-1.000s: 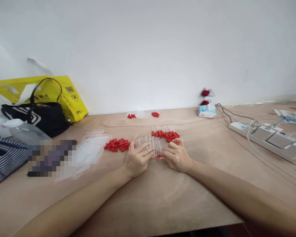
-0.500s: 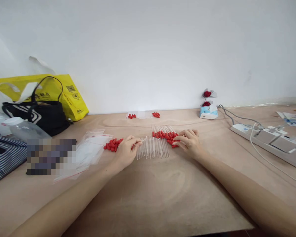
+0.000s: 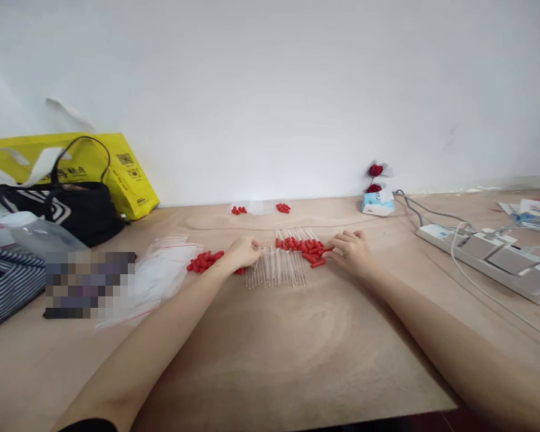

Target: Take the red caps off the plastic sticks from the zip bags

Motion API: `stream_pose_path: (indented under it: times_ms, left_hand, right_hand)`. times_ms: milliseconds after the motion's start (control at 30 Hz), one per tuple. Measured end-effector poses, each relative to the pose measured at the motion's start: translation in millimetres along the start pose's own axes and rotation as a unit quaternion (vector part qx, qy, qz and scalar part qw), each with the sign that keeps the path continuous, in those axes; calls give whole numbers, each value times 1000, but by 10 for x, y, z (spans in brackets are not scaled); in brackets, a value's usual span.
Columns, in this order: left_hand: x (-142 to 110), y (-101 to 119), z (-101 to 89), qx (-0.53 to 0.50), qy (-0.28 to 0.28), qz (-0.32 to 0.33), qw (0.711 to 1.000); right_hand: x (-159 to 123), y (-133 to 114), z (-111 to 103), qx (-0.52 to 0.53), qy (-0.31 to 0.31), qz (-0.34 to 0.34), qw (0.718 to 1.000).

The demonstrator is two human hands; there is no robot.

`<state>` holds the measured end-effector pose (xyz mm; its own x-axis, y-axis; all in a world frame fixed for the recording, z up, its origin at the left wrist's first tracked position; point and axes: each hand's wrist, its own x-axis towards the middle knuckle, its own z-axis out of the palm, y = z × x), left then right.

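A row of thin clear tubes point(image 3: 276, 268) lies side by side on the wooden table. Behind it, more tubes carry red rubber bulbs point(image 3: 299, 245) on their near ends, like droppers. My left hand point(image 3: 243, 252) is at the left end of the clear row, its fingers curled together; whatever they pinch is hidden. Under and beside that wrist is a pile of loose red bulbs point(image 3: 204, 261). My right hand point(image 3: 351, 251) is at the right end of the capped droppers, with thumb and fingers closed on a red bulb point(image 3: 328, 249). A few red bulbs point(image 3: 314, 259) lie just left of it.
Zip bags point(image 3: 155, 279) lie at the left, near a plastic bottle point(image 3: 40, 231), a black handbag point(image 3: 72, 210) and a yellow bag point(image 3: 132, 180). Bagged droppers point(image 3: 258, 208) rest by the wall. A tissue pack point(image 3: 378, 204) and a power strip point(image 3: 481, 258) are at the right.
My left hand has shifted slightly up and right, its fingers curling further in. My right hand stays beside the red bulbs with its fingers lowered. The view has shifted slightly.
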<state>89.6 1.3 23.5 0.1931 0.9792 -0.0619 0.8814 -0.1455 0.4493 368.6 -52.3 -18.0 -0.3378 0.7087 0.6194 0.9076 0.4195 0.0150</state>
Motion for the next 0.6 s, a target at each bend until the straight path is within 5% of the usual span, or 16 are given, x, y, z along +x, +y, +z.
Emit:
stream_pose_path:
  times_ms: [267, 600]
  left_hand:
    - [-40, 30, 5, 25, 8, -3, 1000]
    - [41, 62, 13, 32, 64, 15, 997]
  right_hand:
    - [-24, 91, 13, 33, -37, -10, 999]
    - [-39, 17, -11, 25, 20, 28, 999]
